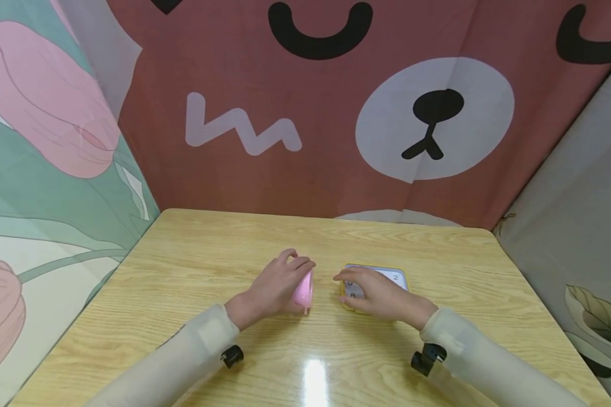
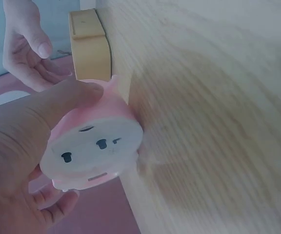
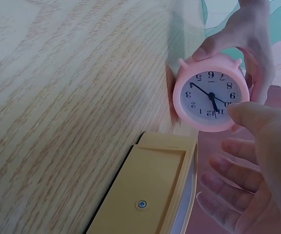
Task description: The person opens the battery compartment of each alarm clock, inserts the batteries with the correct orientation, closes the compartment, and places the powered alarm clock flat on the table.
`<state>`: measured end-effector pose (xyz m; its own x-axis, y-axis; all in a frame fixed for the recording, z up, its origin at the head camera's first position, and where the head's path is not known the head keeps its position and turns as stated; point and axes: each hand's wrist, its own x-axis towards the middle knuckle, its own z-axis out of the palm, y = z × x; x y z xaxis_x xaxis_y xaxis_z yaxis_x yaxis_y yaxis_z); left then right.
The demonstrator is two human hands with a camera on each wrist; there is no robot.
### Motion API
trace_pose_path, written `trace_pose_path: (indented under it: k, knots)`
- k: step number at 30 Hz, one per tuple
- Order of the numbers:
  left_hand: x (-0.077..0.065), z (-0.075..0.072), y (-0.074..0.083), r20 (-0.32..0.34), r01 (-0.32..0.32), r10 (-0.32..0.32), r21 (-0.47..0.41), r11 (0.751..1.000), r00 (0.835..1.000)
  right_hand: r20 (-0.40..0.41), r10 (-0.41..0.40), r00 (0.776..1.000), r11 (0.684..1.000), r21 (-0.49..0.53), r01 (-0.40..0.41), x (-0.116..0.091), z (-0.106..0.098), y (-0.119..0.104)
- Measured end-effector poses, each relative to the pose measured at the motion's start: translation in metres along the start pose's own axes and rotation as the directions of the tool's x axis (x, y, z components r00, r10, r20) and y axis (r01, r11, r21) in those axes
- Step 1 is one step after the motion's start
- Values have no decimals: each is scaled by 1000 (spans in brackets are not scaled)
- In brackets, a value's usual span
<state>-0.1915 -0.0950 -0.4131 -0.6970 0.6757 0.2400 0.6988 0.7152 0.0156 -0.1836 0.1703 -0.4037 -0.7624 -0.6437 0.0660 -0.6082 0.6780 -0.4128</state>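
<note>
A round pink alarm clock (image 1: 303, 291) is gripped in my left hand (image 1: 275, 284), thumb on the near side and fingers over the far side. In the right wrist view, its dial (image 3: 199, 100) faces my right hand, turned sideways with the 9 uppermost. The left wrist view shows its pale back (image 2: 94, 151). It is at the tabletop; whether it touches is unclear. My right hand (image 1: 382, 293) hovers with loosely bent fingers over a yellow-framed case (image 1: 398, 277) with a numbered face, partly hiding it. That hand holds nothing.
The light wood table (image 1: 209, 243) ends at a far edge before a red-brown curtain (image 1: 326, 181) with a cartoon bear. Floral cloth (image 1: 56, 169) hangs at the left, and pale leaf-patterned cloth (image 1: 585, 198) at the right. Small dark cameras (image 1: 232, 356) sit at both wrists.
</note>
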Motion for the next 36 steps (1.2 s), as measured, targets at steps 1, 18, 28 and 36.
trace_pose_path:
  k: [1, 18, 28, 36]
  knots:
    - [0, 0, 0, -8, 2, -2, -15, 1000, 1000, 0, -4, 1000, 1000, -2, 4, 0, 0, 0]
    - [-8, 2, -4, -41, 72, -81, -180, 981, 996, 4, -21, 1000, 1000, -11, 21, 5, 5, -4]
    - [-10, 7, -6, -67, 73, -87, -197, 978, 994, 5, -24, 1000, 999, -28, 24, 10, 9, -8]
    - [-12, 11, -5, -66, 118, -135, -223, 968, 989, -13, -37, 999, 999, -25, 37, 16, 16, -9]
